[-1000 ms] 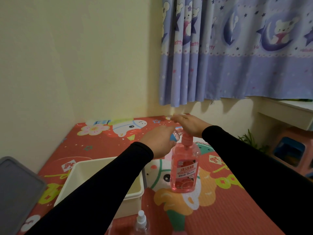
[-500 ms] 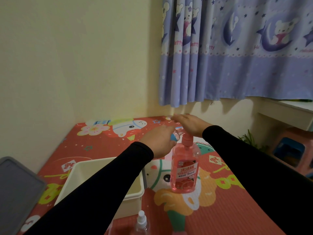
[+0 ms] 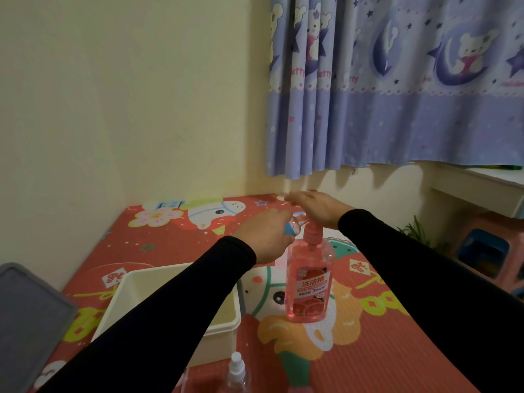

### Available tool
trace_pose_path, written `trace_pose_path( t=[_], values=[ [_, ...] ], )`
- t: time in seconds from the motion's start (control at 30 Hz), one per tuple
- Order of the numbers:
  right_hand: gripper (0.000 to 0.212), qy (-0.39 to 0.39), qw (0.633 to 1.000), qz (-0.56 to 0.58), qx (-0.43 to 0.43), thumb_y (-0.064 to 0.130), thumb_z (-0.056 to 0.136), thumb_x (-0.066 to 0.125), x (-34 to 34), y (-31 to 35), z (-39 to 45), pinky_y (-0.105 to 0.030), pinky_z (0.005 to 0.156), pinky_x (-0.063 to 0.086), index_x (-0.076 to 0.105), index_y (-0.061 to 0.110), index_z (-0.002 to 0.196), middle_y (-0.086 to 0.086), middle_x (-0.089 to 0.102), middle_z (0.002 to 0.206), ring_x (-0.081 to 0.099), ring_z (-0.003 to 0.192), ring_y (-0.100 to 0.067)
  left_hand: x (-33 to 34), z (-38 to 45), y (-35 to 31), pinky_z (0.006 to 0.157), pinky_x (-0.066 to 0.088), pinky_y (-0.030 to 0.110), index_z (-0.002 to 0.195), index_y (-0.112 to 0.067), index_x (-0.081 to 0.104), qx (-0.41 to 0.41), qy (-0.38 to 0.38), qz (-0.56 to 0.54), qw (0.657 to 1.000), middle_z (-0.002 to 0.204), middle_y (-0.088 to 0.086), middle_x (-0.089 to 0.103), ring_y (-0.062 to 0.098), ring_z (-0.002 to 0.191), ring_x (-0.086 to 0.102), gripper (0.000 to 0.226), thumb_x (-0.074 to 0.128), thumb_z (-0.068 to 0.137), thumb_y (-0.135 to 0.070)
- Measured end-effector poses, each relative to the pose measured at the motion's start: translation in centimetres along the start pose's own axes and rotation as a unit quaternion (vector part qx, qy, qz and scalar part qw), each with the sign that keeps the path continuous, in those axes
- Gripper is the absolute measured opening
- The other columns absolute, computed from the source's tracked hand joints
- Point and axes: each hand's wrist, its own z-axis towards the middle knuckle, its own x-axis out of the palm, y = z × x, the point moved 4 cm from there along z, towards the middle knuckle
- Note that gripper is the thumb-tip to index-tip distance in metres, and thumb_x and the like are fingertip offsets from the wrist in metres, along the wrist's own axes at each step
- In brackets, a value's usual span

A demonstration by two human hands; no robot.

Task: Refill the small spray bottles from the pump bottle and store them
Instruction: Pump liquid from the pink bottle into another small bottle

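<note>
Fingers of the right hand [image 3: 317, 207] lie straight and flat, the palm pressing down on the pump head of the pink pump bottle [image 3: 307, 282]; the left hand [image 3: 265, 236] curls round a small clear spray bottle [image 3: 295, 226] with a blue part, holding it tilted just at 9 o'clock of the pump's spout, touching or nearly so; whether liquid flows cannot be told; both arms wear black sleeves. The pump bottle stands upright on a red cartoon-printed mat [image 3: 382, 350], its label showing red fruit and white characters; at 8 o'clock of it sits an open cream storage box [image 3: 224, 327], partly hidden by the left sleeve; at 6 o'clock, at the bottom edge, a second spray bottle [image 3: 236, 373] with a white nozzle stands upright; a grey lid [image 3: 25, 316] lies at far 9 o'clock; a blue bear-printed curtain [image 3: 397, 95] hangs at 12 o'clock; a pink stool [image 3: 493, 253] stands at 3 o'clock.
</note>
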Motion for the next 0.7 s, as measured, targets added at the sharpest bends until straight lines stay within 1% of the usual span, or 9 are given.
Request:
trace_pose_path(
  t=[0.1, 0.2, 0.3, 0.4, 0.47, 0.53, 0.57, 0.67, 0.7],
  values=[
    [0.053, -0.011, 1.000, -0.018, -0.003, 0.049, 0.100, 0.025, -0.4, 0.1, 0.2, -0.042, 0.114, 0.031, 0.052, 0.022, 0.138, -0.007, 0.050, 0.145, 0.045, 0.132, -0.023, -0.2, 0.0, 0.0, 0.077, 0.034, 0.028, 0.128, -0.016, 0.046, 0.001, -0.016, -0.006, 1.000, 0.128, 0.007, 0.053, 0.025, 0.109, 0.053, 0.036, 0.052, 0.095, -0.028],
    [0.047, -0.001, 1.000, -0.007, -0.027, 0.038, 0.103, 0.027, 0.7, -0.1, -0.1, -0.040, 0.111, 0.035, 0.055, 0.016, 0.134, -0.008, 0.053, 0.141, 0.049, 0.130, -0.022, 0.6, -0.2, 0.2, 0.079, 0.038, 0.030, 0.126, -0.016, 0.046, 0.000, -0.012, -0.001, 1.000, 0.124, 0.008, 0.053, 0.025, 0.106, 0.052, 0.034, 0.052, 0.095, -0.028],
    [0.048, 0.023, 0.999, -0.031, -0.019, 0.036, 0.105, 0.022, 1.4, -0.3, -0.3, -0.037, 0.114, 0.030, 0.048, 0.017, 0.141, -0.007, 0.047, 0.147, 0.044, 0.135, -0.022, 1.0, -0.3, 0.2, 0.086, 0.039, 0.031, 0.132, -0.015, 0.044, -0.001, 0.000, 0.000, 1.000, 0.128, 0.009, 0.052, 0.026, 0.111, 0.051, 0.040, 0.052, 0.095, -0.028],
    [0.047, 0.026, 0.999, -0.039, -0.011, 0.035, 0.105, 0.025, 1.0, -0.3, -0.2, -0.037, 0.113, 0.030, 0.046, 0.015, 0.142, -0.011, 0.046, 0.147, 0.042, 0.135, -0.027, 0.7, -0.2, 0.2, 0.085, 0.040, 0.032, 0.131, -0.015, 0.044, -0.007, 0.008, 0.004, 1.000, 0.128, 0.009, 0.052, 0.026, 0.110, 0.052, 0.039, 0.052, 0.096, -0.030],
    [0.048, 0.015, 1.000, -0.006, -0.007, 0.041, 0.103, 0.029, 0.4, -0.2, -0.1, -0.042, 0.113, 0.031, 0.051, 0.015, 0.138, -0.011, 0.049, 0.144, 0.045, 0.133, -0.028, 0.3, 0.0, 0.2, 0.080, 0.038, 0.030, 0.129, -0.016, 0.045, -0.009, 0.003, -0.001, 1.000, 0.127, 0.008, 0.052, 0.025, 0.109, 0.052, 0.037, 0.052, 0.095, -0.031],
    [0.055, -0.010, 1.000, 0.021, 0.007, 0.051, 0.099, 0.027, -0.3, -0.2, 0.2, -0.044, 0.114, 0.031, 0.053, 0.021, 0.137, -0.007, 0.050, 0.144, 0.045, 0.132, -0.025, -0.1, 0.1, 0.2, 0.078, 0.034, 0.028, 0.131, -0.017, 0.045, -0.003, -0.010, -0.004, 1.000, 0.128, 0.007, 0.053, 0.025, 0.111, 0.052, 0.039, 0.052, 0.095, -0.031],
    [0.056, -0.012, 1.000, 0.017, 0.008, 0.052, 0.099, 0.026, -0.4, -0.1, 0.3, -0.044, 0.114, 0.031, 0.053, 0.021, 0.137, -0.007, 0.049, 0.145, 0.045, 0.133, -0.024, -0.1, 0.1, 0.3, 0.078, 0.033, 0.028, 0.131, -0.017, 0.045, -0.001, -0.016, -0.005, 1.000, 0.128, 0.007, 0.053, 0.025, 0.110, 0.052, 0.039, 0.051, 0.095, -0.031],
    [0.048, 0.009, 1.000, 0.005, -0.019, 0.039, 0.103, 0.027, 0.6, -0.1, 0.3, -0.041, 0.113, 0.033, 0.055, 0.015, 0.134, -0.007, 0.051, 0.143, 0.047, 0.132, -0.022, 0.7, -0.1, 0.5, 0.080, 0.039, 0.031, 0.129, -0.017, 0.045, -0.002, -0.014, -0.012, 1.000, 0.124, 0.007, 0.052, 0.025, 0.107, 0.053, 0.037, 0.051, 0.095, -0.031],
    [0.048, 0.014, 1.000, 0.011, -0.020, 0.039, 0.104, 0.028, 1.0, -0.2, 0.2, -0.040, 0.113, 0.033, 0.056, 0.014, 0.133, -0.007, 0.052, 0.143, 0.047, 0.132, -0.021, 1.1, -0.2, 0.6, 0.082, 0.040, 0.032, 0.128, -0.016, 0.045, -0.002, -0.011, -0.012, 1.000, 0.123, 0.007, 0.052, 0.025, 0.107, 0.052, 0.036, 0.052, 0.095, -0.031]
  ],
)
